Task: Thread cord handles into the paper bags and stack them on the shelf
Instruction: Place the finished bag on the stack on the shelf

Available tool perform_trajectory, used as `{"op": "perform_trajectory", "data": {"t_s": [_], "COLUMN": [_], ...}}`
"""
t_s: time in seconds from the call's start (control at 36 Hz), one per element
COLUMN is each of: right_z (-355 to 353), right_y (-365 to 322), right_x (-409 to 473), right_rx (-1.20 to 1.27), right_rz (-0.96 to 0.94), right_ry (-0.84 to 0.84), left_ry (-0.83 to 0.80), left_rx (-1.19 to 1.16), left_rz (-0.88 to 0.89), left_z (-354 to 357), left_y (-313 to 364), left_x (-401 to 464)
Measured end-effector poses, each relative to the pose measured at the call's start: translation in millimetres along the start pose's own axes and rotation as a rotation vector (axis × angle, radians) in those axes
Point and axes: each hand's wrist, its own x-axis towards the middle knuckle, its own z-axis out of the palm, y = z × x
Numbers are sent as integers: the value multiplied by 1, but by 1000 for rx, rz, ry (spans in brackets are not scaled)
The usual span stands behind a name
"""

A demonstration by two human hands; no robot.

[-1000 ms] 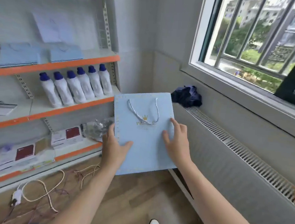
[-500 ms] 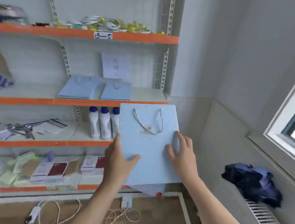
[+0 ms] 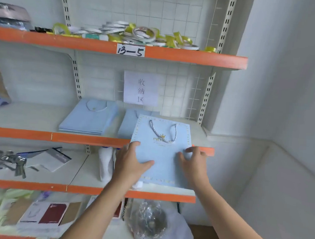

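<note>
I hold a flat light-blue paper bag (image 3: 161,157) with a twisted cord handle (image 3: 163,133) and gold print, tilted up in front of the orange-edged shelf (image 3: 87,139). My left hand (image 3: 130,162) grips its left edge, thumb on the front. My right hand (image 3: 193,163) grips its right edge, fingertips on the front. The bag's top edge overlaps the right stack of flat blue bags (image 3: 128,124) lying on that shelf. A second stack of blue bags (image 3: 89,117) lies to its left.
A paper sign (image 3: 140,88) hangs on the back grid above the stacks. Tape rolls (image 3: 137,34) fill the top shelf. White bottles (image 3: 105,162), keys (image 3: 15,162) and leaflets lie one shelf lower. A plastic-wrapped bundle (image 3: 152,220) sits on the bottom shelf. A wall is at the right.
I have turned from the window to the shelf and come closer. The bag has risen from in front of the bottles to the shelf with the blue stacks.
</note>
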Motion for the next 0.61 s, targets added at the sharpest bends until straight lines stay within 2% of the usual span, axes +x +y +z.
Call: {"op": "perform_trajectory", "data": {"t_s": [0.14, 0.28, 0.61], "right_z": [46, 92, 175], "right_y": [-34, -46, -23], "right_x": [73, 132, 232], "right_rx": [-130, -274, -614], "right_rz": [2, -89, -235], "right_ry": [-159, -244, -379], "left_ry": [-60, -108, -170], "left_rx": [73, 98, 230], "left_rz": [-14, -91, -162], "left_z": [-6, 3, 41], "left_y": [-32, -66, -116], "left_x": [101, 176, 277]}}
